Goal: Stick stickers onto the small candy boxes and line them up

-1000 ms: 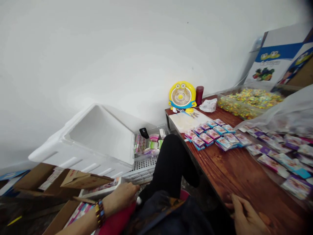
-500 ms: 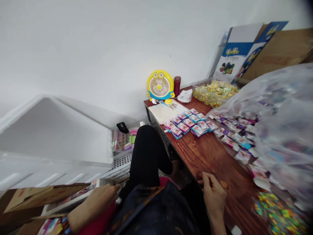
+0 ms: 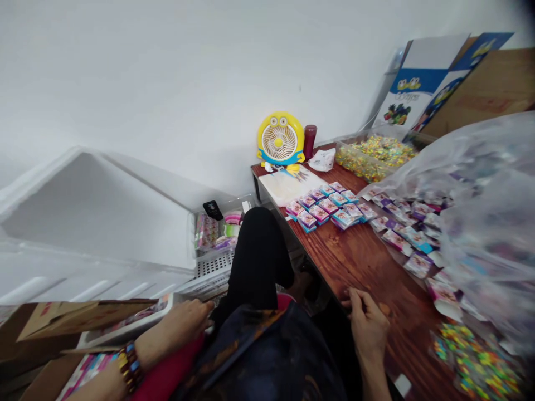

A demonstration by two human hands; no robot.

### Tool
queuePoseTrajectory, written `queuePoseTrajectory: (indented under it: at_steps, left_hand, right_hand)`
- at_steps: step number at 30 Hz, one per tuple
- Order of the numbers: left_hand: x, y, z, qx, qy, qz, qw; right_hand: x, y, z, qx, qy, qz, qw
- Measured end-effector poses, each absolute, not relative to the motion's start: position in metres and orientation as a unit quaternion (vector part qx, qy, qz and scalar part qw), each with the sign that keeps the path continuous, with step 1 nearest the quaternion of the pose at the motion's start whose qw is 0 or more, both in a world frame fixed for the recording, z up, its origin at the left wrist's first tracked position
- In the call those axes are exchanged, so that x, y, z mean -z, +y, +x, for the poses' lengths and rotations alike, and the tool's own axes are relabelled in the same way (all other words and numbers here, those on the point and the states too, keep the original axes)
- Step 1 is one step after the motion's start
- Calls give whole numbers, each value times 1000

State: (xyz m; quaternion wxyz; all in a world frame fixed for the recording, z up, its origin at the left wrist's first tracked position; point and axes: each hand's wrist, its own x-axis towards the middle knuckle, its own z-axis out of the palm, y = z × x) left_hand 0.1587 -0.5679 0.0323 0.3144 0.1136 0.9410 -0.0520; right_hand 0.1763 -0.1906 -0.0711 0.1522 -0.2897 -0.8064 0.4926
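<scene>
Okay, on my feed the left hand point(image 3: 186, 324) sits curled, fingers together, at the edge of a white printed carton tray point(image 3: 125, 328); I cannot tell whether it grips anything. Further right, the right hand point(image 3: 366, 326) has its fingertips drawn together at the edge of the wooden table point(image 3: 370, 256), holding nothing I can see, well apart from the rows of pink-and-blue packets point(image 3: 326, 207).

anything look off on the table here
The packets on the right stand out: they lie scattered and overlapping beside the clear plastic bag, unlike the neat stacks further along the wooden table. A patch of colourful bits also sits near the table's far side, apart from the clear tray holding similar bits.
</scene>
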Motion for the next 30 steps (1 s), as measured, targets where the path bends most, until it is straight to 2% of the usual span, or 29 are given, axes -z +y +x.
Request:
queuePoseTrajectory:
  at_steps: [18, 23, 30]
  left_hand:
    - [-38, -578, 167, 47, 938, 124, 320]
    - [-36, -580, 169, 50, 937, 134, 319]
    - [-28, -580, 164, 33, 934, 123, 333]
  right_hand:
    - [72, -189, 179, -499, -798, -293, 169]
    - [75, -187, 182, -517, -786, -301, 153]
    - [75, -183, 174, -484, -822, -281, 110]
